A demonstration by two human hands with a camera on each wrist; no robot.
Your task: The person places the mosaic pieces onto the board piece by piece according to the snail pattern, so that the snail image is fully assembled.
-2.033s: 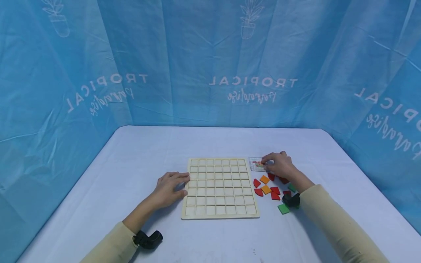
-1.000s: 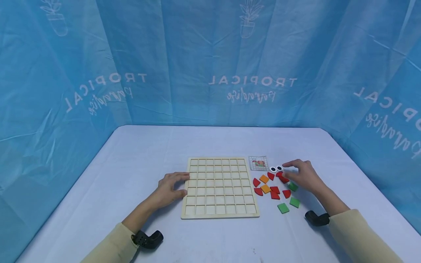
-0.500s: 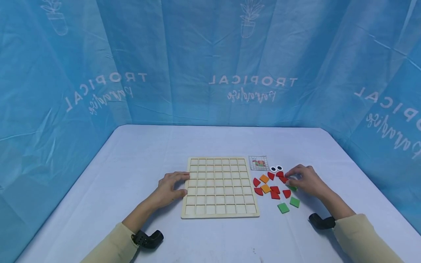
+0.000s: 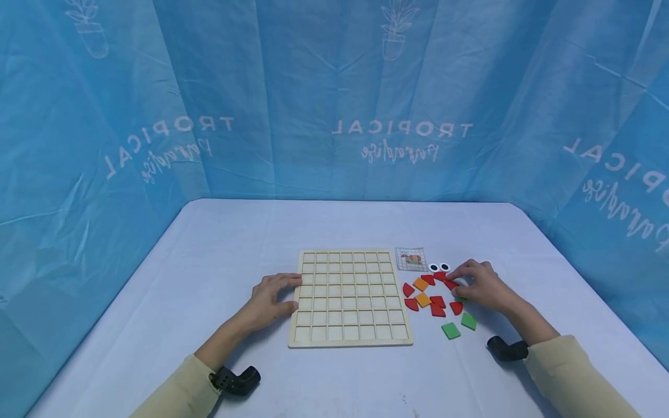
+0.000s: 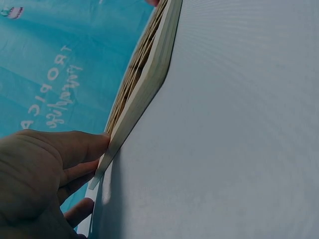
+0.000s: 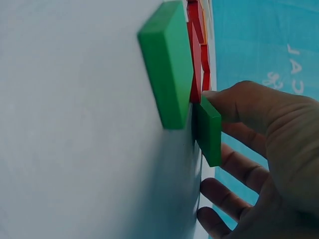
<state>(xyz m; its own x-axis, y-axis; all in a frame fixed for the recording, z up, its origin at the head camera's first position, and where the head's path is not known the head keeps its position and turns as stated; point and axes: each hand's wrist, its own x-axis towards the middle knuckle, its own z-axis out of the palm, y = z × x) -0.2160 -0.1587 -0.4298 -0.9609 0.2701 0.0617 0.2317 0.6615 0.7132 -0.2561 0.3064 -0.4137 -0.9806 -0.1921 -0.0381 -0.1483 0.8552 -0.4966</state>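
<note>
The head view looks forward and down over the table, taking in both hands; the left wrist view skims the board edge-on, very close; the right wrist view sits just behind the green tiles, which the head view shares.

The grid board is made of pale, unvarnished wood with a matt face; its thin edge is seen as bare, light timber. The tablecloth is a matt, pale woven cloth, a fine ribbed weave being shown in the left wrist view. The green tiles are coated in smooth, solid paint with a slight sheen, and the red tiles and orange tiles are finished alike. The blue backdrop is a thin, creased, faintly shiny sheet. The sleeves are of soft matt cloth.
</note>
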